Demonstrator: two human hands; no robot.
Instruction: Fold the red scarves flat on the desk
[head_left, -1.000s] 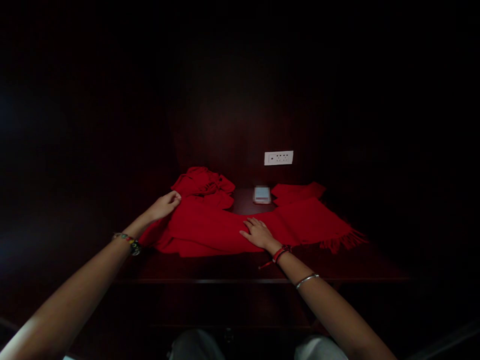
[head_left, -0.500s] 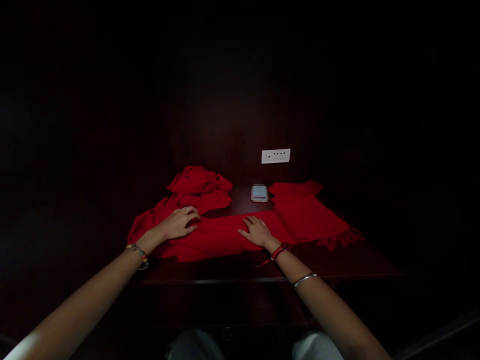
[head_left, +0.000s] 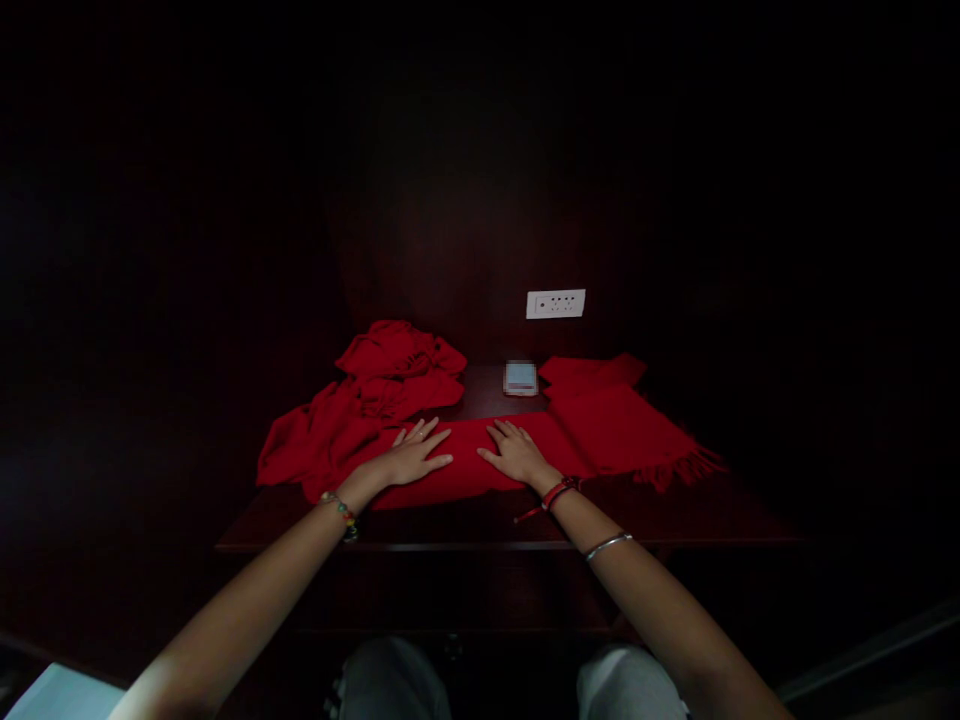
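Note:
A long red fringed cloth, which looks like a scarf (head_left: pixel 469 455), lies across the dark table. Its left part is bunched into a crumpled heap (head_left: pixel 397 360), while the right part spreads flat and ends in a fringe (head_left: pixel 686 465). My left hand (head_left: pixel 412 455) rests on the flat middle stretch with fingers spread. To its right, my right hand (head_left: pixel 516 452) also lies on the cloth, palm down and fingers apart. Neither hand grips the fabric. Whether the heap and the flat stretch are one piece, I cannot tell.
A phone (head_left: pixel 520 378) with a lit screen lies behind the cloth. On the dark wall above it sits a white socket panel (head_left: pixel 556 304). The table's front edge (head_left: pixel 465 546) runs just before my knees. Surroundings are very dark.
My left hand has moved right along the cloth, off the edge of the bunched part, and its fingers have spread. My right hand stays in about the same place.

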